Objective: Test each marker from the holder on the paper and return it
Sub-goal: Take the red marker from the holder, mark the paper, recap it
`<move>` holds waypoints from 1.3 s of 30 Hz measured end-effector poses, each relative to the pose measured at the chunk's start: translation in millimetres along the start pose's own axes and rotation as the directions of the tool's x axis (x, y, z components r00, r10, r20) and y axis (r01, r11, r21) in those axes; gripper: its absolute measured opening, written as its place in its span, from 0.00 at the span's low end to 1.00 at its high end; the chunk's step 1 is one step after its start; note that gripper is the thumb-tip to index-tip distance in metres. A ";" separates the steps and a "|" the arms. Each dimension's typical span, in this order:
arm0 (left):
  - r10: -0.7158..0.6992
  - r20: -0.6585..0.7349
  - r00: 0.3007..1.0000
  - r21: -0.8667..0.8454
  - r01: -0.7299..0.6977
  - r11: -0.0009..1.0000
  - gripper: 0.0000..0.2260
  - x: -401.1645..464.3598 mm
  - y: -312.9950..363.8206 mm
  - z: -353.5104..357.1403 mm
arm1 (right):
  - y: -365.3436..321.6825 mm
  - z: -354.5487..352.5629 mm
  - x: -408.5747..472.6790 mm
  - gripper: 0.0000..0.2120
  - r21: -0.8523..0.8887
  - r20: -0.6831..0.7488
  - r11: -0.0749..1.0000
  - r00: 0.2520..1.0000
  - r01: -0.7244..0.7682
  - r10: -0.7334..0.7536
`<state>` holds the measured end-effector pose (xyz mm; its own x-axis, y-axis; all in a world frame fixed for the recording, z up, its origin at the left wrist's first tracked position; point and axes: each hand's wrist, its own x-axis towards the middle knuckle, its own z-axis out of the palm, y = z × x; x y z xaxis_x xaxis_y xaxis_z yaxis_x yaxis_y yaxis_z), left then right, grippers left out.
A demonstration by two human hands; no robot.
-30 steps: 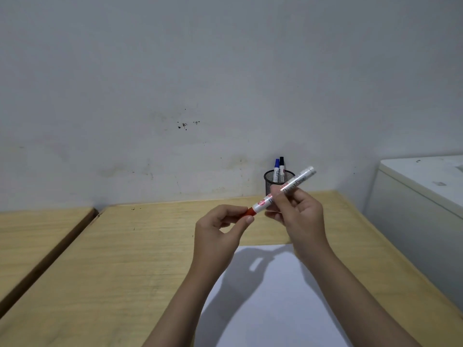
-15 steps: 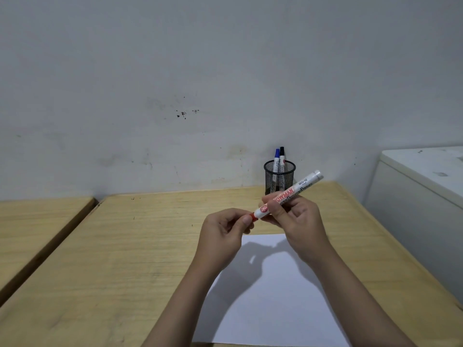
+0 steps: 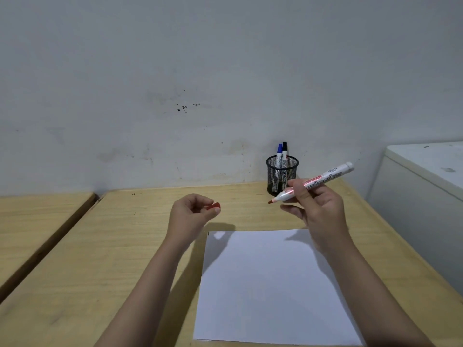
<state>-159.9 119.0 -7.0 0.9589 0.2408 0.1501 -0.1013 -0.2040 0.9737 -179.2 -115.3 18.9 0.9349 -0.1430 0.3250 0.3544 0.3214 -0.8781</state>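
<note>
My right hand [image 3: 317, 206] grips a white red-tipped marker [image 3: 325, 179], uncapped, its tip pointing left above the table. The red cap [image 3: 214, 206] sits pinched in my left hand [image 3: 192, 214], well left of the marker tip. A white sheet of paper [image 3: 265, 286] lies flat on the wooden table [image 3: 105, 259] below both hands. Against the wall stands a black mesh holder [image 3: 282, 175] with a blue marker [image 3: 278, 155] and a black marker [image 3: 284, 153] upright in it.
A second wooden table [image 3: 30, 221] adjoins on the left with a dark gap between. A white cabinet [image 3: 423, 196] stands at the right edge. The grey wall runs right behind the holder.
The cap has come off the red marker. My left hand moved left with the cap; my right hand shifted right with the marker. The view tilted so more paper shows.
</note>
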 end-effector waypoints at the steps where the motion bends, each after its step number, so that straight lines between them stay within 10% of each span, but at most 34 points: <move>1: -0.007 -0.007 1.000 0.056 0.008 0.998 0.05 7.1 -4.6 -2.0 | 2.2 0.1 -2.1 0.20 -0.005 -0.005 1.000 1.000 -0.014 0.014; 10: -0.024 0.175 0.984 0.499 -0.068 0.864 0.12 47.5 -37.7 3.6 | 18.6 1.9 -7.6 0.10 -0.084 0.028 0.993 0.996 -0.088 0.090; 39: 0.004 0.260 0.966 0.617 -0.170 0.769 0.16 5.8 -62.7 -38.9 | 129.0 85.9 10.5 0.11 -0.328 -0.002 0.883 0.935 -0.336 0.355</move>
<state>-158.3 170.1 -60.5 0.9944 -0.0153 0.1046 -0.0770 -0.7829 0.6174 -121.9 5.0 -60.7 0.9997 -0.0219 -0.0086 -0.0081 0.0246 -0.9997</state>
